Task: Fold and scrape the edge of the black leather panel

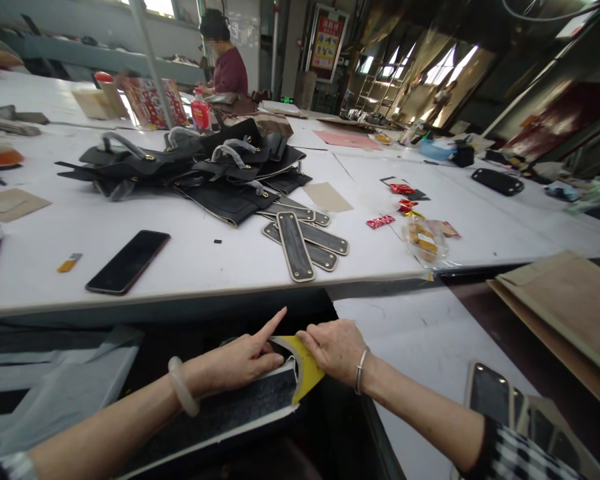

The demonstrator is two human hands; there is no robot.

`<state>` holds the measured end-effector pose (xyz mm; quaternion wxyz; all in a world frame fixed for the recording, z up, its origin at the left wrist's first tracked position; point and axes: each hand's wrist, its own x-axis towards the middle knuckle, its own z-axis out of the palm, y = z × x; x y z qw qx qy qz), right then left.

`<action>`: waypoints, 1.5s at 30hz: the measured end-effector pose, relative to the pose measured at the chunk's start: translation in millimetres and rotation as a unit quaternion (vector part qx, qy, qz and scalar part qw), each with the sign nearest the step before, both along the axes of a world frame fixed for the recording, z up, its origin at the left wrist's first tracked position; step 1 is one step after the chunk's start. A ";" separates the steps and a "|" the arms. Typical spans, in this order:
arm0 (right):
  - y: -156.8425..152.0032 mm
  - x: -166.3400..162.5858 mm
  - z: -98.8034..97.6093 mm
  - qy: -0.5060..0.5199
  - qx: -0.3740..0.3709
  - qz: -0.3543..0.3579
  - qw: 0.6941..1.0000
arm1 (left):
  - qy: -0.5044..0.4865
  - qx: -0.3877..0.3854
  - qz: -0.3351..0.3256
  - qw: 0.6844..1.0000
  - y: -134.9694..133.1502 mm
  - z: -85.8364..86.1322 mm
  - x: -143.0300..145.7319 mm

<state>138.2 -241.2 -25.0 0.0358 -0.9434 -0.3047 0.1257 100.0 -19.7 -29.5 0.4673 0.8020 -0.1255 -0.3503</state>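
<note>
A long black panel (230,408) with pale edges lies low in front of me. My left hand (243,360) grips its upper edge, with the thumb pressed on it and the index finger stretched forward; the other fingertips are partly hidden. At the panel's right end, a yellow sheet (307,377) curves upward. My right hand (334,347) is closed on the top of this sheet, thumb against its edge. The sheet's underside is mostly out of sight. Beyond my hands, several dark strap-shaped pieces (296,247) with pale borders and metal studs overlap on the white table (190,267).
Black bags (230,167) with wrapped handles are heaped farther back. A phone (128,261) and a small yellow-handled brush (69,263) lie left. Packaged snacks (425,240) sit right of the strips. Brown board (565,307) and more studded pieces (495,393) are at right. A person (227,63) works behind.
</note>
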 end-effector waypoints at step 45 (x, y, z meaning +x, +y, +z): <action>11.4 -46.0 -0.9 -0.012 -0.040 0.013 0.999 | -0.178 0.031 -0.095 0.979 5.0 -1.0 -12.3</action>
